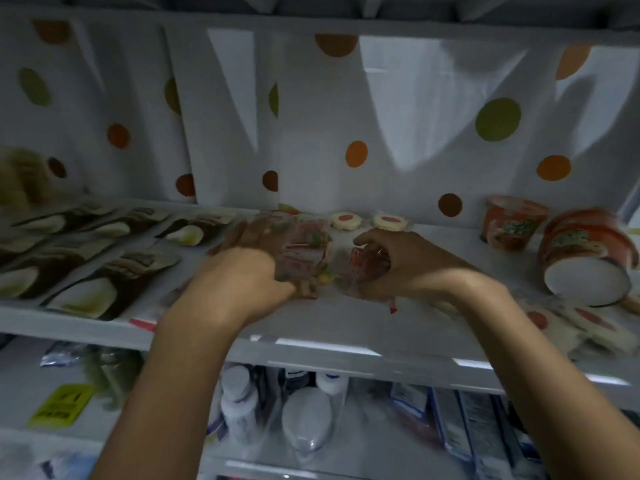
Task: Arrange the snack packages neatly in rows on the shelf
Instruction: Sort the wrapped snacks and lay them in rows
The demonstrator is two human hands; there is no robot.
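Mid-shelf (311,323): left hand (249,268) grips clear red-printed snack package (301,258), right hand (408,268) has its fingers curled round red snack package (363,266), the two packages just beside each other. Brown-and-white packets (104,271) lie in rows at left. Noodle cups (512,223) at right, the nearer one tipped over. Frame is blurred.

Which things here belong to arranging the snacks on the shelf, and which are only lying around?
Belong to the job: left hand gripping the red-and-white packets; right hand gripping the clear red packet; round snacks behind them; brown packages in rows; shelf.
Only lying about: noodle cups; bottles on the lower level; yellow label; dotted cloth.
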